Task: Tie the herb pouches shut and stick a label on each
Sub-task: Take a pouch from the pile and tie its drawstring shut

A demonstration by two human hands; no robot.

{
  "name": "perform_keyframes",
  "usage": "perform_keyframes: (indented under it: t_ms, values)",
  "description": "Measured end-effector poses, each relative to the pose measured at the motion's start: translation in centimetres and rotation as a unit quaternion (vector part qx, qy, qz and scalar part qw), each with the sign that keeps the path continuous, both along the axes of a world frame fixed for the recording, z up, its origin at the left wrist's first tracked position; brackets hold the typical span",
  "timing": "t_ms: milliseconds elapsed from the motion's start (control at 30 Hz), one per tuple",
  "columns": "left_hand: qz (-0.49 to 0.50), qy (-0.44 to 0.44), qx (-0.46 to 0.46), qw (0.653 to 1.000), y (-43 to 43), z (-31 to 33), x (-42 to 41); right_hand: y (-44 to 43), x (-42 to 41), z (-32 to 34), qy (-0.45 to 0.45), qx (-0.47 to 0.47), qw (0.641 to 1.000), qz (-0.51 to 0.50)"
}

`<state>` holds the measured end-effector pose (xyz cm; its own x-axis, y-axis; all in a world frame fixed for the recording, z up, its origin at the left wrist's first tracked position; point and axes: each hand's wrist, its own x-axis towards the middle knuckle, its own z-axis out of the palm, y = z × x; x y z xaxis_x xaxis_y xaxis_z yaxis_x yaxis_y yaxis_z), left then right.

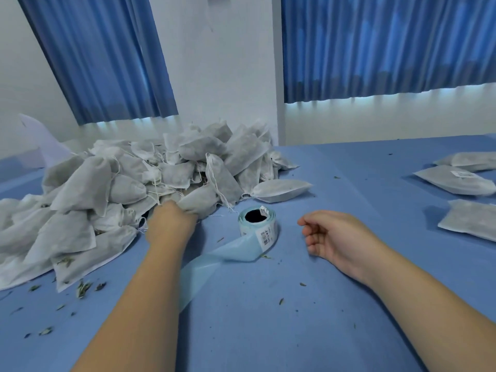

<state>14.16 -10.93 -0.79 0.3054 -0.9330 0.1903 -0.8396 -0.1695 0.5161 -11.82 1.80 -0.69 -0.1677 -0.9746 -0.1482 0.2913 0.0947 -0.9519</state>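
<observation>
Centre-left, the left hand (171, 224) grips a pouch (201, 201) at the edge of the pile (107, 189) — likely the next to tie. The right hand (331, 237) rests loosely curled, empty, beside the label roll (257, 224), handy mid-frame; labelled pouches (453, 181) lie far right.

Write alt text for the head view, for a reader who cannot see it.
A person's left hand grips a pouch at the edge of a large pile on a blue table. The empty right hand is beside a label roll.

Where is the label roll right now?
Head view, table centre: the label roll sits between the left hand and right hand, near the pouch pile.
</observation>
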Motion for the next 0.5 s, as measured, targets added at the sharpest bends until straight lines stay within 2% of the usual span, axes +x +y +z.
perform_keyframes:
  t_ms: [167,233,367,500]
  values:
    - [-0.019,0.008,-0.029,0.999,0.7,2.2,0.1,0.2,0.2,0.1,0.015,-0.001,1.000,0.003]
    - [-0.020,0.028,-0.081,0.996,1.8,4.0,0.1,0.3,0.2,0.2,0.023,-0.002,1.000,0.004]
    - [-0.077,0.166,-0.182,0.966,4.9,7.1,-1.0,0.7,0.3,0.3,0.047,-0.009,0.999,0.006]
    - [-0.165,0.304,-0.223,0.911,7.6,8.0,-3.0,1.2,0.8,0.5,0.070,-0.028,0.997,-0.007]
